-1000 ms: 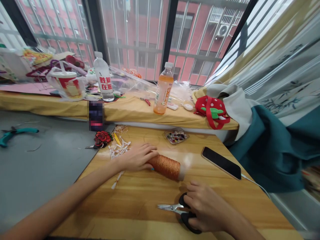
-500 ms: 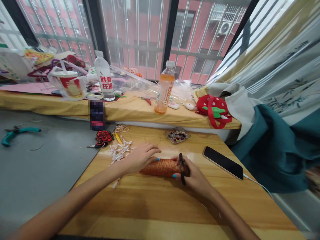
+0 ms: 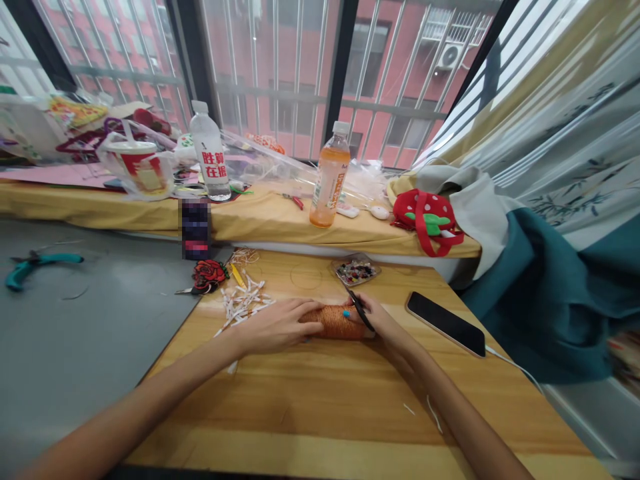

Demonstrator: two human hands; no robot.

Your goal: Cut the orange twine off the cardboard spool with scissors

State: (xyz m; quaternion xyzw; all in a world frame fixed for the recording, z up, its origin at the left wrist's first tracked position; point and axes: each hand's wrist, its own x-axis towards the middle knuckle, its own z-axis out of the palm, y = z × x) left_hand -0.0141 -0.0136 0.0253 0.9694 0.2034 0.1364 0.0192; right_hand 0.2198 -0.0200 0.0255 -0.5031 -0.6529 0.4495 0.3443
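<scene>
A spool of rust-orange thread (image 3: 337, 323) lies on its side on the wooden table (image 3: 320, 407). My left hand (image 3: 283, 323) is closed over its left end, fingers bent across the windings, and hides that end. At the other end, my right hand (image 3: 377, 321) grips slim black scissors (image 3: 361, 312), slanted with the tip pointing up and left. My right thumb, with a blue nail, lies against the thread. The scissors' handles are partly covered by my fingers.
A clear dish of beads (image 3: 356, 270) sits behind the spool, and a phone (image 3: 446, 323) lies right. White paper-like strips (image 3: 243, 300) are piled left, near a rose-patterned item (image 3: 207, 275). Teal pliers (image 3: 43, 261) rest on the grey surface. Bottles, including an orange drink (image 3: 330, 177), line the sill.
The spool has moved slightly up and right. My left hand has settled lower over it. My right hand has turned the scissors, and short white threads now show on the table at lower right.
</scene>
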